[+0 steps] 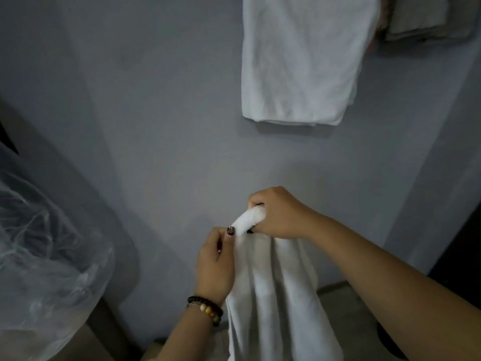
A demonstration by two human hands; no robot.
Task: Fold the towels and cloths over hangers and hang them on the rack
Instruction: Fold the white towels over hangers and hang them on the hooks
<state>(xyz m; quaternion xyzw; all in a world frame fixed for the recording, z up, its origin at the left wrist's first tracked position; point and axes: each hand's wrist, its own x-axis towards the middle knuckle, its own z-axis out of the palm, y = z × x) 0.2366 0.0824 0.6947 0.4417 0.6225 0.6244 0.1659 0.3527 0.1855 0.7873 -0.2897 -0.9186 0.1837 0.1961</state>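
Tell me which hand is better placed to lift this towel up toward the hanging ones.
Probably the right hand: it grips the white towel's bunched top edge and sits higher, nearer the hung towel. The left hand only pinches lower down.

Beaded bracelets [207, 310] on left wrist; dark-painted nails [230, 230].

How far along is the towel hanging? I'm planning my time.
Done: one folded white towel already hangs above, a grey cloth beside it. In hand: left hand and right hand grip another white towel's top edge. Left: hanging it; no hanger shows.
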